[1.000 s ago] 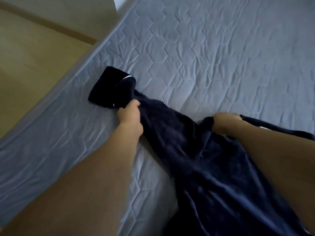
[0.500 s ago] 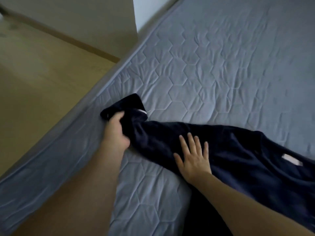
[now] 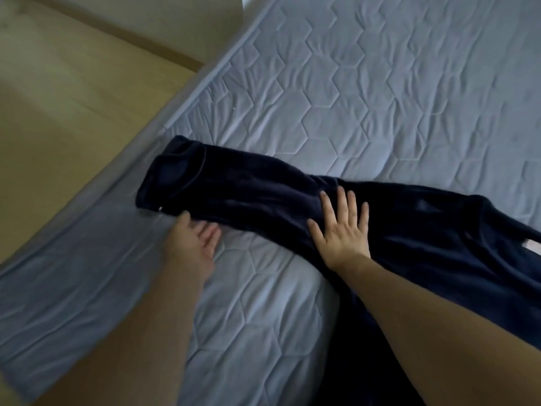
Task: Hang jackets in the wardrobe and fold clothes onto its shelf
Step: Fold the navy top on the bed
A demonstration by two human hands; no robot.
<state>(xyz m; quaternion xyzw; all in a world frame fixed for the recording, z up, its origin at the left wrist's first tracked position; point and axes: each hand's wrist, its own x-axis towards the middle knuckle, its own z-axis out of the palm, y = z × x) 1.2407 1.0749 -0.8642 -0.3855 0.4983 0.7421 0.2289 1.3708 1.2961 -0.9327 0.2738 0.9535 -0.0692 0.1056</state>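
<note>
A dark navy garment (image 3: 409,230) lies on the grey quilted bed (image 3: 380,98), its long sleeve (image 3: 228,186) stretched out to the left toward the bed's edge. My right hand (image 3: 341,230) rests flat on the sleeve, fingers spread. My left hand (image 3: 196,240) is open, palm turned up, at the near edge of the sleeve by the cuff; its fingertips touch or nearly touch the cloth. A white label (image 3: 531,246) shows at the garment's neck on the far right. No wardrobe is in view.
The bed's left edge (image 3: 123,177) runs diagonally from lower left to upper middle. Beyond it lies a wooden floor (image 3: 64,98), and a beige wall with a skirting board (image 3: 146,39) stands at the top left.
My left hand has let go of the sleeve's cuff and opened. The sleeve now lies flatter and straighter. My right hand went from gripping the cloth to pressing flat on it.
</note>
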